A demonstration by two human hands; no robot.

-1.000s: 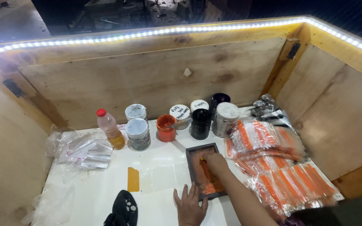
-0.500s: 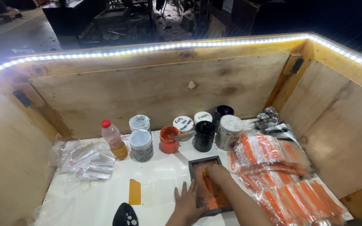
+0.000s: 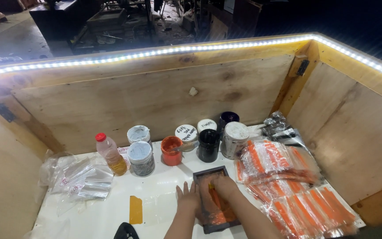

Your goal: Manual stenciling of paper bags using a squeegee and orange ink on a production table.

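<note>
A small dark rectangular frame [image 3: 205, 175] with orange ink on its mesh lies on the white table top [image 3: 164, 181]. My left hand [image 3: 187, 200] lies flat against the frame's left edge, fingers spread. My right hand [image 3: 224, 186] rests inside the frame, closed on a small tool that is mostly hidden under the fingers. An open orange ink pot [image 3: 171, 150] stands just behind the frame.
Several jars stand along the back: a black one [image 3: 208, 145], white-lidded ones [image 3: 235, 139], grey ones [image 3: 140, 157]. A bottle with a red cap [image 3: 109, 154] stands left. Clear bags [image 3: 77, 181] lie far left, orange-printed packets [image 3: 288, 186] right. Plywood walls surround the table.
The view has tilted upward. My left hand has moved up against the frame's left edge. My right hand stays inside the frame.
</note>
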